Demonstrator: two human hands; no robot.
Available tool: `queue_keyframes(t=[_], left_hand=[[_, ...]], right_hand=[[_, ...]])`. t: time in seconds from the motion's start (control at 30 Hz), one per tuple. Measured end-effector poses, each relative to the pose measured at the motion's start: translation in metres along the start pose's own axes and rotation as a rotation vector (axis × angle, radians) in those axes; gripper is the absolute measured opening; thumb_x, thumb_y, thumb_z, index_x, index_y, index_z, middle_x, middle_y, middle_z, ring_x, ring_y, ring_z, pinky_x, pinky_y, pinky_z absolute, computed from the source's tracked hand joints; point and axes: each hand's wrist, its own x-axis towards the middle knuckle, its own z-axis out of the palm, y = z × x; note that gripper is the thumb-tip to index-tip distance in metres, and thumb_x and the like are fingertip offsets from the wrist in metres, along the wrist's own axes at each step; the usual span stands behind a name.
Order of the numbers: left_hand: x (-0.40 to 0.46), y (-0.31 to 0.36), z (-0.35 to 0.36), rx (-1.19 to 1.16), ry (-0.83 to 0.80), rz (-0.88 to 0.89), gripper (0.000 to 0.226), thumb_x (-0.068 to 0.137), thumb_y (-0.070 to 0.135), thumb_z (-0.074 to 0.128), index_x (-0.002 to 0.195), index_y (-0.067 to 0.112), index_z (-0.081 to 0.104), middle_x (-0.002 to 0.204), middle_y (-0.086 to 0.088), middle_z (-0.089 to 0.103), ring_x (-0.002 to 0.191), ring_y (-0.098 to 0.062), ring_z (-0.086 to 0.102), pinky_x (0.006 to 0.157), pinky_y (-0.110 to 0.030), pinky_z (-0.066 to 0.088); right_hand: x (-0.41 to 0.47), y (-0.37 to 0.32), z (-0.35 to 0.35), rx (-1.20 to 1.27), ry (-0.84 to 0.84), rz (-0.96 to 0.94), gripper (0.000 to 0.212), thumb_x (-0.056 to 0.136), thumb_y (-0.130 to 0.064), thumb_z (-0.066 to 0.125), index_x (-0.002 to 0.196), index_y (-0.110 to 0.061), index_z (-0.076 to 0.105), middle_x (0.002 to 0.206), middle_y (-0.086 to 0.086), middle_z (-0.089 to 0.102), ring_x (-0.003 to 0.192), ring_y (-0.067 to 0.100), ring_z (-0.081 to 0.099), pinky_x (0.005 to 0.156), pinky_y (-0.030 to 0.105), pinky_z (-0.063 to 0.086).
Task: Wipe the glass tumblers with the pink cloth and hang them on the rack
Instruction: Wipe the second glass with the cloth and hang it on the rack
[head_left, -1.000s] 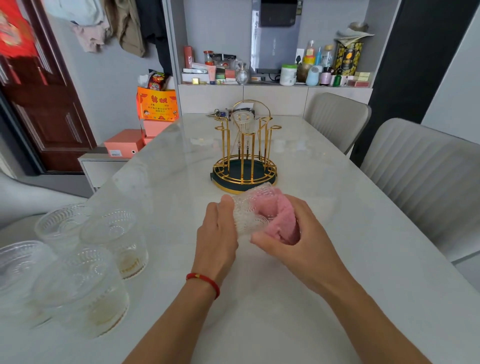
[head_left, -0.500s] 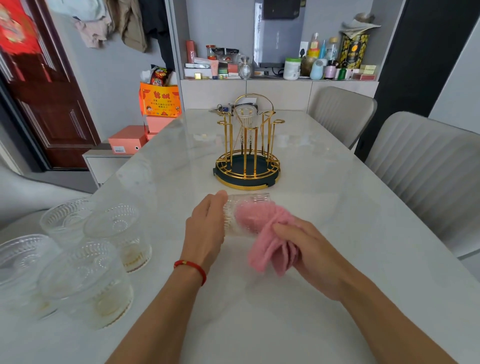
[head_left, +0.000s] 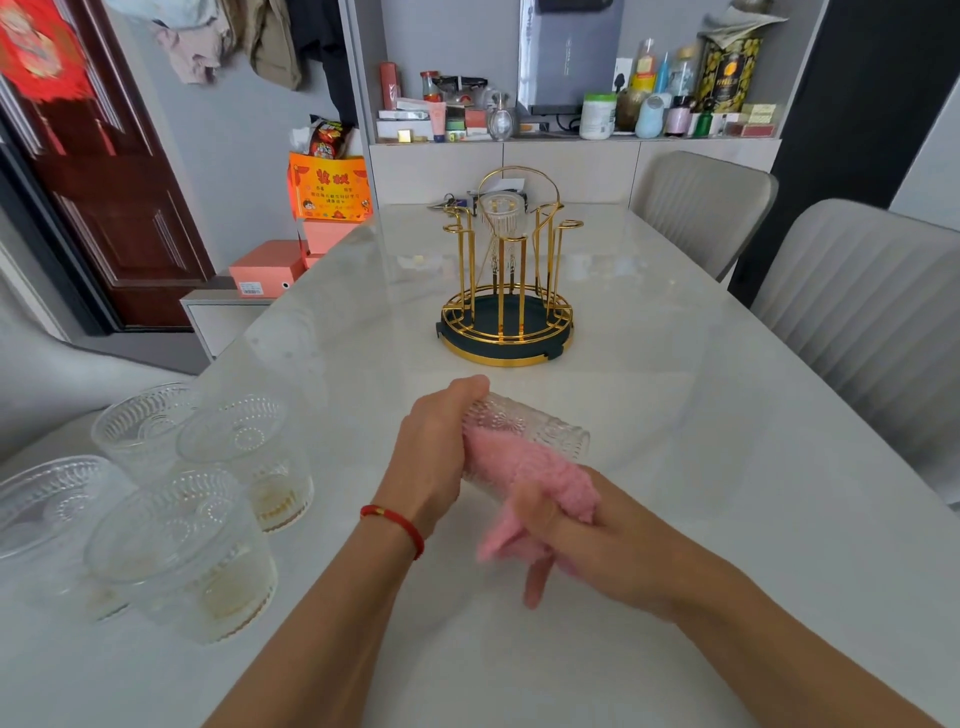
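Observation:
My left hand (head_left: 434, 457) grips a patterned glass tumbler (head_left: 540, 431) by one end, holding it on its side above the table. The pink cloth (head_left: 530, 473) lies against the tumbler's near side and hangs down, pinched in my right hand (head_left: 587, 535), which is blurred. Several more clear tumblers (head_left: 208, 499) stand upright in a cluster at the left. The gold wire rack (head_left: 506, 291) on its dark round base stands further back at the middle, with one tumbler (head_left: 500, 218) hanging upside down on a far peg.
The pale marble table (head_left: 675, 415) runs away from me. Two grey chairs (head_left: 852, 312) stand along its right side. Keys and small items lie behind the rack. A shelf of bottles and boxes lines the back wall, orange boxes at the left.
The tumbler has turned so its free end points right. My right hand drew the pink cloth toward me along the glass, from wrapped around it to trailing below.

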Motion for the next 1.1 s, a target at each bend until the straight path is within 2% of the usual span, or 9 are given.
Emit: queue_keyframes(t=[0.17, 0.33, 0.43, 0.5, 0.6, 0.7, 0.87, 0.97, 1.1], left_hand=[[0.004, -0.009, -0.003, 0.008, 0.04, 0.247, 0.045, 0.086, 0.049, 0.054, 0.053, 0.024, 0.037, 0.053, 0.008, 0.035, 0.051, -0.015, 0.034, 0.052, -0.032, 0.027], [0.003, -0.017, -0.005, 0.193, 0.05, 0.689, 0.052, 0.095, 0.045, 0.036, 0.076, 0.002, 0.059, 0.071, -0.02, 0.051, 0.066, -0.032, 0.05, 0.058, -0.045, 0.039], [0.003, -0.014, -0.01, 0.155, -0.062, 0.596, 0.045, 0.088, 0.05, 0.036, 0.086, 0.016, 0.065, 0.08, -0.015, 0.06, 0.072, -0.028, 0.058, 0.059, -0.036, 0.043], [0.004, -0.009, -0.014, 0.12, -0.253, 0.248, 0.048, 0.084, 0.059, 0.039, 0.094, 0.022, 0.068, 0.081, -0.016, 0.059, 0.066, -0.028, 0.053, 0.057, -0.03, 0.04], [0.005, -0.001, -0.017, 0.061, -0.345, -0.174, 0.048, 0.1, 0.058, 0.037, 0.099, 0.018, 0.063, 0.063, -0.009, 0.048, 0.046, -0.017, 0.035, 0.048, -0.02, 0.024], [0.008, 0.004, -0.008, 0.171, -0.167, -0.163, 0.042, 0.1, 0.053, 0.041, 0.099, 0.016, 0.063, 0.066, -0.005, 0.049, 0.042, -0.014, 0.04, 0.043, -0.018, 0.027], [0.004, 0.001, 0.001, 0.074, -0.059, 0.001, 0.041, 0.099, 0.049, 0.043, 0.089, 0.014, 0.06, 0.074, -0.013, 0.042, 0.047, -0.017, 0.036, 0.043, -0.019, 0.026], [0.005, -0.001, 0.002, 0.093, 0.049, 0.14, 0.041, 0.1, 0.035, 0.047, 0.072, 0.02, 0.072, 0.064, -0.004, 0.059, 0.055, -0.018, 0.05, 0.04, -0.022, 0.034], [0.002, -0.007, 0.002, 0.085, 0.02, 0.526, 0.045, 0.102, 0.027, 0.036, 0.076, 0.028, 0.073, 0.078, 0.006, 0.07, 0.077, -0.01, 0.064, 0.063, -0.026, 0.053]], right_hand=[[0.002, -0.001, 0.001, 0.471, 0.059, 0.106, 0.065, 0.077, -0.071, 0.04, 0.065, -0.017, 0.076, 0.067, 0.01, 0.068, 0.051, 0.01, 0.055, 0.046, 0.022, 0.042], [0.001, -0.007, -0.012, 0.963, 0.021, 0.18, 0.09, 0.079, -0.079, 0.042, 0.132, -0.009, 0.063, 0.134, 0.02, 0.059, 0.081, 0.022, 0.071, 0.06, 0.025, 0.059], [0.002, -0.001, -0.015, 0.542, 0.056, 0.095, 0.109, 0.069, -0.093, 0.042, 0.1, 0.007, 0.071, 0.095, 0.044, 0.062, 0.059, 0.033, 0.06, 0.047, 0.021, 0.053], [-0.002, 0.002, -0.013, 0.219, 0.136, -0.002, 0.09, 0.07, -0.093, 0.041, 0.064, -0.009, 0.074, 0.059, 0.016, 0.069, 0.046, 0.022, 0.063, 0.043, 0.016, 0.047], [-0.007, -0.003, -0.01, -0.305, 0.103, -0.044, 0.084, 0.079, -0.091, 0.025, 0.075, -0.025, 0.077, 0.069, -0.017, 0.071, 0.068, -0.003, 0.065, 0.061, 0.009, 0.043], [-0.005, 0.007, -0.005, -0.438, 0.096, -0.041, 0.081, 0.084, -0.085, 0.015, 0.072, -0.035, 0.077, 0.075, -0.018, 0.071, 0.076, -0.003, 0.061, 0.064, 0.013, 0.04], [-0.006, 0.01, 0.014, 0.282, 0.263, 0.088, 0.083, 0.071, -0.087, 0.024, 0.056, -0.019, 0.069, 0.053, 0.003, 0.065, 0.045, 0.013, 0.057, 0.046, 0.022, 0.041], [-0.004, 0.007, 0.014, 0.834, 0.206, 0.173, 0.088, 0.079, -0.08, 0.03, 0.083, -0.008, 0.081, 0.068, 0.013, 0.072, 0.052, 0.014, 0.063, 0.048, 0.021, 0.035], [-0.004, 0.004, 0.002, 1.153, 0.151, 0.158, 0.085, 0.082, -0.077, 0.033, 0.092, -0.008, 0.082, 0.054, 0.001, 0.054, 0.032, 0.003, 0.035, 0.031, 0.011, 0.016]])
